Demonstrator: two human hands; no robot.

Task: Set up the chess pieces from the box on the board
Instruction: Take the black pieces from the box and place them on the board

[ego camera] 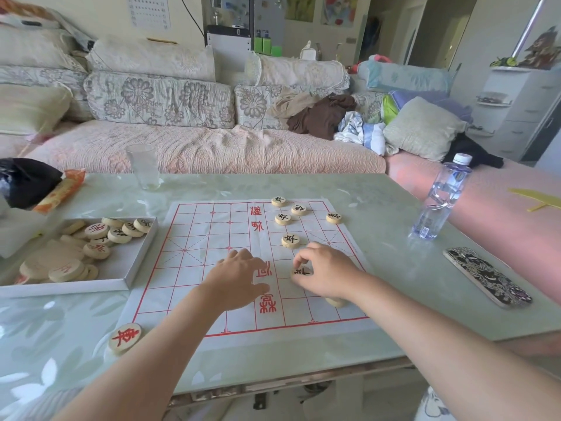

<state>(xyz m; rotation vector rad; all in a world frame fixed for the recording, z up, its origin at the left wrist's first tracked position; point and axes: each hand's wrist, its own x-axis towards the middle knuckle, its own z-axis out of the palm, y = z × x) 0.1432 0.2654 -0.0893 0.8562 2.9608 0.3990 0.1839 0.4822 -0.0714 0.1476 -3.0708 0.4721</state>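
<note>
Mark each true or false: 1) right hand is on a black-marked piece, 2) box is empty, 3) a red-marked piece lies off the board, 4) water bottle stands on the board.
1) True: the right hand has its fingertips on a black-marked piece on the board.
2) False: the box holds many pieces.
3) True: a red-marked piece lies on the table, near the board's corner.
4) False: the water bottle stands on the table, right of the board.
</note>
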